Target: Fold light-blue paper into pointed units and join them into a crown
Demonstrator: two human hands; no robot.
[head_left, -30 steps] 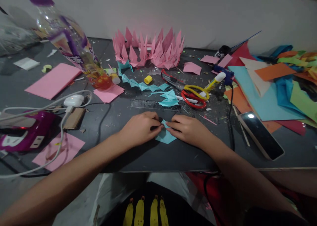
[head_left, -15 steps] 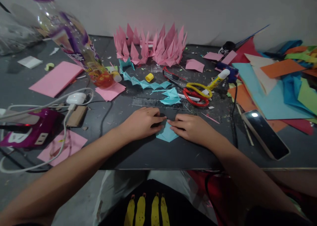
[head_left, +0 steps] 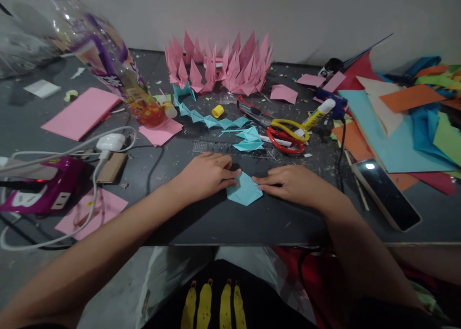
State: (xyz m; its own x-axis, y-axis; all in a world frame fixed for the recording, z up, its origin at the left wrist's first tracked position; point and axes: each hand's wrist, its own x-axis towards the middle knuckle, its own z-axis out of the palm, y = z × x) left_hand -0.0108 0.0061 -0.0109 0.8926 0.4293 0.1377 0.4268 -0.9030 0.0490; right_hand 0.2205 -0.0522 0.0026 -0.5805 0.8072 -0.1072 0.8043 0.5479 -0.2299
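A light-blue sheet of folded paper (head_left: pixel 245 190) lies flat on the dark table near its front edge, creased into a many-sided shape. My left hand (head_left: pixel 209 176) is closed at its upper left edge, thumb and forefinger on the paper. At the right edge, my right hand (head_left: pixel 288 184) has its fingers pressed together, the tips on the paper. Just beyond them is a light-blue folded paper piece (head_left: pixel 249 139) beside a clear ruler (head_left: pixel 212 148). Farther back runs a chain of light-blue folded pieces (head_left: pixel 209 121).
Pink pointed paper pieces (head_left: pixel 216 72) stand at the back. Scissors (head_left: pixel 288 136), a glue stick (head_left: pixel 319 114) and a phone (head_left: pixel 387 194) are to the right, with coloured paper (head_left: pixel 403 141). On the left stand a bottle (head_left: pixel 111 65) and a purple power strip (head_left: pixel 46 185) with cables.
My right hand has slid right, from the paper's upper middle to its right edge, uncovering more of the sheet. My left hand has stayed nearly in place.
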